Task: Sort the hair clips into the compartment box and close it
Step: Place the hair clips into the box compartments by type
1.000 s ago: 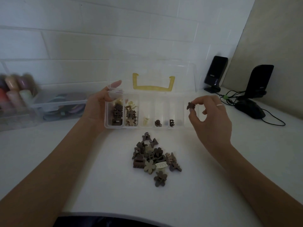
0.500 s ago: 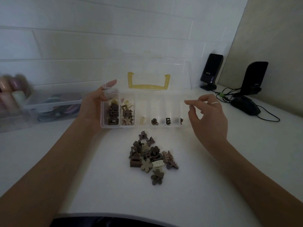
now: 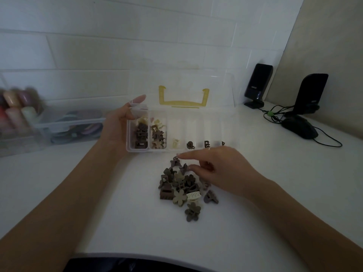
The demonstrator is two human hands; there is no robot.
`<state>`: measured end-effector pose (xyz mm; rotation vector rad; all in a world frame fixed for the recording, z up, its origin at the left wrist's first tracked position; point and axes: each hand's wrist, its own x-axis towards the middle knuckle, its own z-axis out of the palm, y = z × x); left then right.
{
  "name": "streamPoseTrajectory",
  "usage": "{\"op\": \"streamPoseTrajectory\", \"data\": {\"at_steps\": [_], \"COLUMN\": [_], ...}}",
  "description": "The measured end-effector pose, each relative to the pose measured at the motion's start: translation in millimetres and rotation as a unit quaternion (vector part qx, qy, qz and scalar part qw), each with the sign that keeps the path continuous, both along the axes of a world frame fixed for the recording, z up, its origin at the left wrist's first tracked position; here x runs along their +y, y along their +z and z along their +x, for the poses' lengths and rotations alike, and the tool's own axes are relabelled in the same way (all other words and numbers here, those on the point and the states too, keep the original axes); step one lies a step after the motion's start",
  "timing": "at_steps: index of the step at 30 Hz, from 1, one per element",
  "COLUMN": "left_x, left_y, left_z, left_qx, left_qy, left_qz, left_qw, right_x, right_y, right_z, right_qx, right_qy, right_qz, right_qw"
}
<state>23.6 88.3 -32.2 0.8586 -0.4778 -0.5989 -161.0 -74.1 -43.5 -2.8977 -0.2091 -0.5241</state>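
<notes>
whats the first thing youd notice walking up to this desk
The heap of small brown and cream hair clips at mid-desk draws the eye first, with the right hand reaching into its far side. Just behind it stands the clear plastic compartment box, lid up with a yellow handle, steadied at its left end by the left hand.

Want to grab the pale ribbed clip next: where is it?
In the head view, the cream ribbed clip lies at the pile's near right edge, between the beige flower clip and a brown clip.

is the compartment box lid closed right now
No, the clear lid with its yellow handle stands upright behind the compartment box, whose compartments are open and show clips inside.
</notes>
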Motion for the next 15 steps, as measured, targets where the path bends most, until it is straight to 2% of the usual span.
{"op": "streamPoseTrajectory", "data": {"at_steps": [12,15], "left_x": [0.0,0.8], "left_y": [1.6,1.3], "left_z": [-5.1,-2.4], "left_qx": [-0.009,-0.015], "left_qy": [0.010,0.015], "left_qz": [0.021,0.028], "left_qw": [1.000,0.999], "right_x": [4.1,1.3], "right_y": [-3.5,-3.0], "right_z": [2.4,2.5], "right_qx": [-0.003,-0.053], "right_qy": [-0.023,-0.017], "right_qz": [0.046,0.173], "right_qw": [0.999,0.983]}}
